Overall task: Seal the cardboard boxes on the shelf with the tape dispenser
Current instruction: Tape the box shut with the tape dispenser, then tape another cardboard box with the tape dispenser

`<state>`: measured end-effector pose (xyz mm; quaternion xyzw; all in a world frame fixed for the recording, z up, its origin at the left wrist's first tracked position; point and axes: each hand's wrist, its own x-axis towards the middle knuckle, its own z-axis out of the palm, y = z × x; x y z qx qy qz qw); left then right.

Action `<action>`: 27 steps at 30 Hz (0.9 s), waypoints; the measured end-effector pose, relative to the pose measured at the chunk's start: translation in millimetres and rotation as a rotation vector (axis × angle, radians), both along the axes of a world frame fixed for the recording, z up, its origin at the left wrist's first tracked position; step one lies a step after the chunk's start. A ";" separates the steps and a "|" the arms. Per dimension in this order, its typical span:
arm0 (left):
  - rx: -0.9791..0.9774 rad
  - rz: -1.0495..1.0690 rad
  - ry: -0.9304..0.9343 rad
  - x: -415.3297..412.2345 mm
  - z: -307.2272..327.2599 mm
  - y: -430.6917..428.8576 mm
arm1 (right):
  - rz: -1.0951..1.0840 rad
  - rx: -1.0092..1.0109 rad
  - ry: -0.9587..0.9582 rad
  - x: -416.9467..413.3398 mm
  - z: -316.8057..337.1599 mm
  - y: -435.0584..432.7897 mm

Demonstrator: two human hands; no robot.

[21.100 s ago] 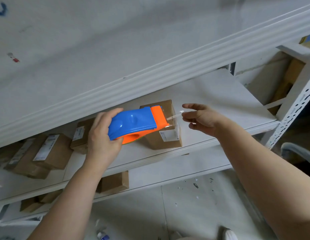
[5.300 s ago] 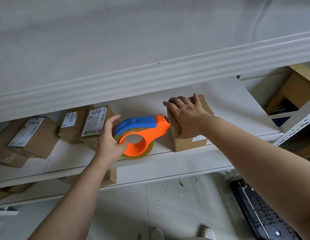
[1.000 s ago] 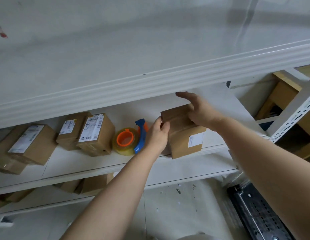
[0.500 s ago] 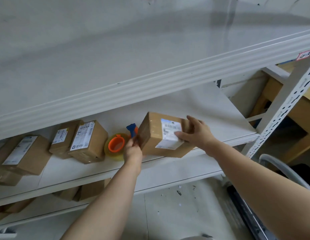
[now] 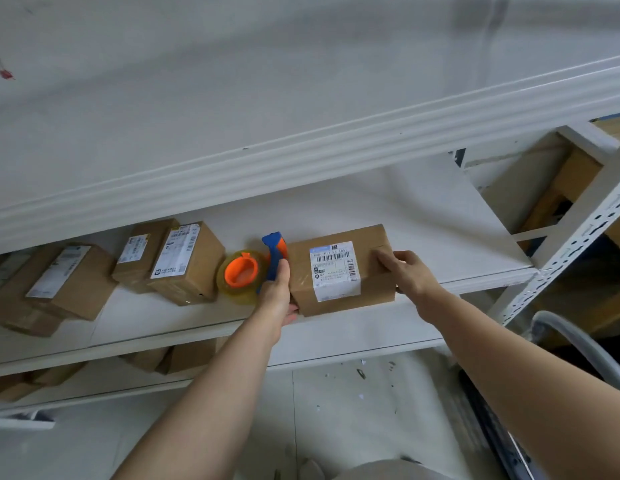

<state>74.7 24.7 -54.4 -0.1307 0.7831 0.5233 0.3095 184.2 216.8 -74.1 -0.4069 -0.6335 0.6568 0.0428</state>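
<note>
A brown cardboard box [image 5: 370,292] with a white shipping label facing up lies on the white shelf [image 5: 422,216]. My left hand [image 5: 277,296] holds its left side, thumb up along the edge, fingers under the bottom corner. My right hand [image 5: 405,271] grips the box's right end, fingers on top. The orange and blue tape dispenser [image 5: 253,271] with a clear tape roll lies on the shelf just left of the box, right behind my left hand, with no hand on it.
Several labelled cardboard boxes [image 5: 183,261] stand along the shelf to the left of the dispenser. More boxes sit on the lower shelf [image 5: 183,355]. A white perforated upright [image 5: 578,237] stands at the right. A shelf board hangs close overhead.
Both hands have turned the box over and set it flat on the shelf with the label up. The dispenser has stayed lying on the shelf.
</note>
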 end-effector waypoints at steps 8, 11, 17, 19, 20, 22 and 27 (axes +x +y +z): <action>0.086 -0.103 0.000 9.8 -1.4 20.6 | 0.003 0.042 0.047 15.9 -1.4 21.8; 0.051 -0.127 0.098 15.0 0.0 42.7 | 0.039 0.121 0.086 25.5 1.1 28.6; 0.017 -0.044 0.241 -6.4 -2.5 94.2 | 0.156 0.540 -0.078 45.4 15.1 45.2; 0.288 0.011 0.062 7.7 6.3 111.1 | 0.176 0.656 -0.049 41.5 18.3 48.1; 0.386 0.008 0.004 16.1 9.9 116.3 | 0.191 0.700 -0.040 38.1 18.7 47.9; 0.403 -0.016 0.001 20.5 5.5 121.7 | 0.195 0.757 -0.072 29.5 19.0 47.3; 0.252 -0.045 0.024 14.9 -1.8 100.5 | 0.059 0.778 -0.239 6.7 16.9 68.1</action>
